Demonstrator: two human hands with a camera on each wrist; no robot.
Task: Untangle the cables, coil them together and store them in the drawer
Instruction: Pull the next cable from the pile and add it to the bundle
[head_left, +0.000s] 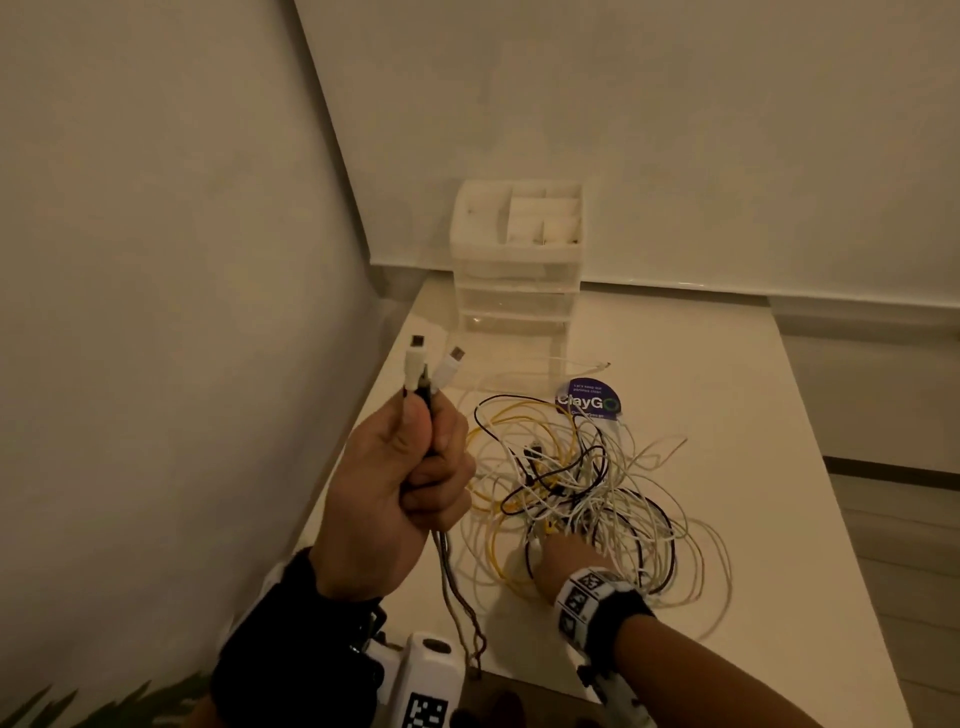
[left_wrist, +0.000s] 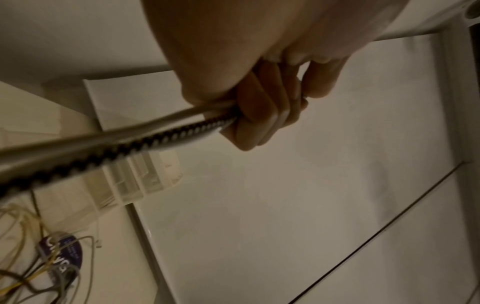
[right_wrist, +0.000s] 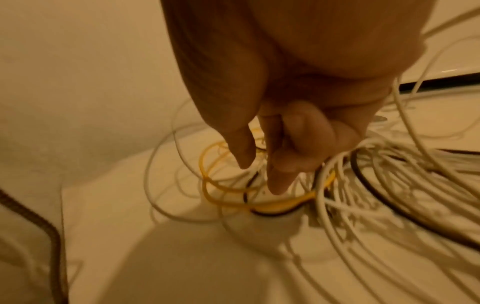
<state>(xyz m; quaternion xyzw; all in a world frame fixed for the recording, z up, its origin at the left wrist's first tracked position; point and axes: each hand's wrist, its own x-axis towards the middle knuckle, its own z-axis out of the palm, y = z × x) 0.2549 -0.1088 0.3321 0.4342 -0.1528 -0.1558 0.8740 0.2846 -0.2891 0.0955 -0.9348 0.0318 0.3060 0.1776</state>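
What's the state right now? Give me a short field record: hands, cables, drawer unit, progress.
left hand: raised, grips a bunch of cable ends, plugs pointing up
right hand: down in the cable tangle, fingers reaching among the strands; grip unclear
cable tangle: white, yellow and black, loose on the table
drawer unit: at the table's far end, drawers closed
progress: untangling under way, nothing coiled

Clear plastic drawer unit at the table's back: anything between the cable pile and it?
Nothing solid. Between the tangled white, yellow and black cable pile and the clear plastic drawer unit lie only a purple round sticker and one loose white cable. All drawers look closed.
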